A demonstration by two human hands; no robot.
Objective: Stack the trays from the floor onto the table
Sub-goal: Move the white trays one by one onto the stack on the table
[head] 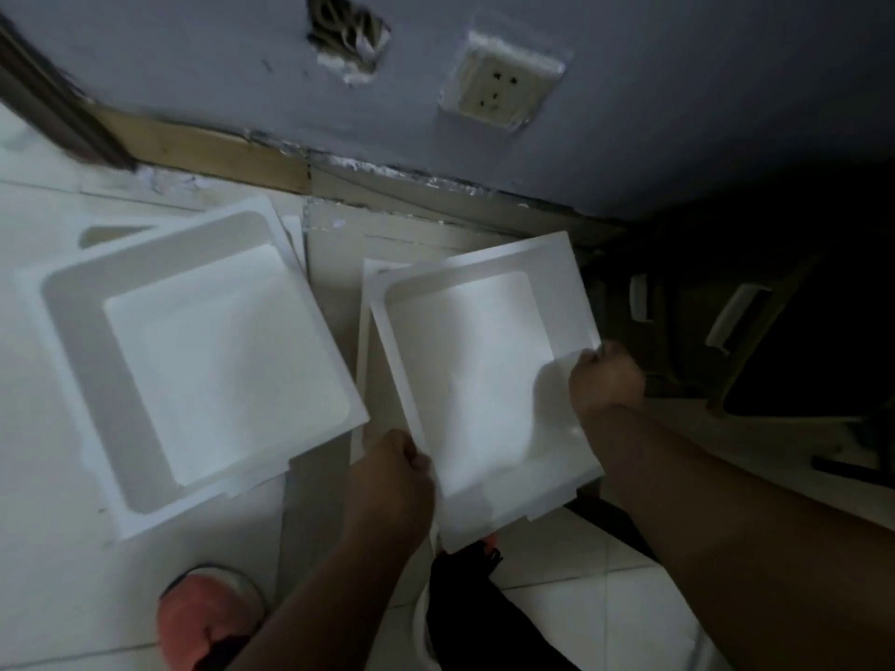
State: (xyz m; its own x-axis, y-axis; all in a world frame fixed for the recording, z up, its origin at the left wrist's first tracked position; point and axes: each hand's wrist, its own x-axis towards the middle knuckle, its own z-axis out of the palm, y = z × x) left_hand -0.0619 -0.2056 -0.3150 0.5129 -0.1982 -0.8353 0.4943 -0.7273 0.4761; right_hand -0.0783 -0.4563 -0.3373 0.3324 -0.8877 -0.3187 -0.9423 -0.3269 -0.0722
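A white tray [479, 380] sits in the middle right of the head view, over another white tray whose rim [368, 341] shows along its left side. My left hand [394, 464] grips the top tray's near left rim. My right hand [605, 380] grips its right rim. A second stack of white trays [193, 351] lies on the floor to the left, tilted, apart from both hands. The table is not in view.
A grey wall with a socket [499, 87] and a broken hole [348, 33] runs across the back, with a wooden skirting [218, 150] below. Dark furniture [750, 322] stands at the right. My shoe [208, 612] rests on the tiled floor at the lower left.
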